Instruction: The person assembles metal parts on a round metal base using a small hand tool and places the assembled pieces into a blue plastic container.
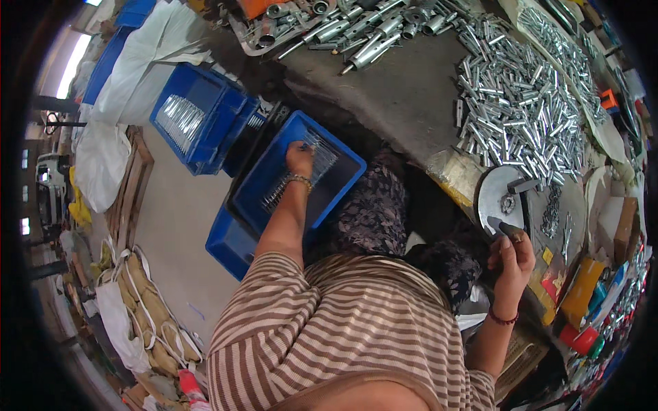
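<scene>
My left hand (299, 159) reaches into a blue plastic bin (353, 159). Its fingers are bent down against the slim shiny metal rods (325, 163) laid in rows there. Whatever they grip is hidden. My right hand (513, 255) is beside a round metal plate (506, 195) at the bench's near edge. Its thumb and index finger come close together, with a dark covering on the index finger. A small grey tip shows at their end, too small to name. On the plate sit a ring-shaped part (507, 204) and a grey block (523, 185).
A large heap of short metal tubes (521, 103) covers the bench's right part. Longer metal shafts (370, 41) lie at its far edge. Another blue bin (195, 147) holds packed rods (179, 122). A wooden pallet (136, 185) and tan sacks (152, 301) are at left.
</scene>
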`<state>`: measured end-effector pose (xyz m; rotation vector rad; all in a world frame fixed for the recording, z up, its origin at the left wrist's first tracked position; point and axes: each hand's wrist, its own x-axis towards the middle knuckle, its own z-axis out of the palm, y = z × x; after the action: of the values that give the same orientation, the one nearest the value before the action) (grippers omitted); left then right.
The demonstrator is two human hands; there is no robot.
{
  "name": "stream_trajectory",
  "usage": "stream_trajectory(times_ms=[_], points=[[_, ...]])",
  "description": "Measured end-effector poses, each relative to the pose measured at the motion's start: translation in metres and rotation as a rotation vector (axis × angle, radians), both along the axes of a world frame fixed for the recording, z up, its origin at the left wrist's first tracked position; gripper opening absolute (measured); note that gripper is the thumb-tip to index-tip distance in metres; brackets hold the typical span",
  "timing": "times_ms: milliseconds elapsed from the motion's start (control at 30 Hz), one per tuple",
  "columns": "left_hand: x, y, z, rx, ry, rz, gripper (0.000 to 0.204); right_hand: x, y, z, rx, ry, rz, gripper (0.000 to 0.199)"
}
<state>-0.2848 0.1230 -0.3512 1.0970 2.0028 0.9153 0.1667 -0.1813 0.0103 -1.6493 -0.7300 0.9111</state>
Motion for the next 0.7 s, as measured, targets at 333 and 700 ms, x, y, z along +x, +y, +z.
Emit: stream_trajectory(times_ms=[333,700], points=[[0.092,-0.006,0.231,0.587,-0.021,-0.101,0.014,-0.003,0.004,0.006,-0.013,0.116,0.029,0.021],[0.270,-0.047,0.380,0.840,0.252,-1.243,0.022,-0.008,-0.010,0.013,0.086,0.229,0.080,0.012]])
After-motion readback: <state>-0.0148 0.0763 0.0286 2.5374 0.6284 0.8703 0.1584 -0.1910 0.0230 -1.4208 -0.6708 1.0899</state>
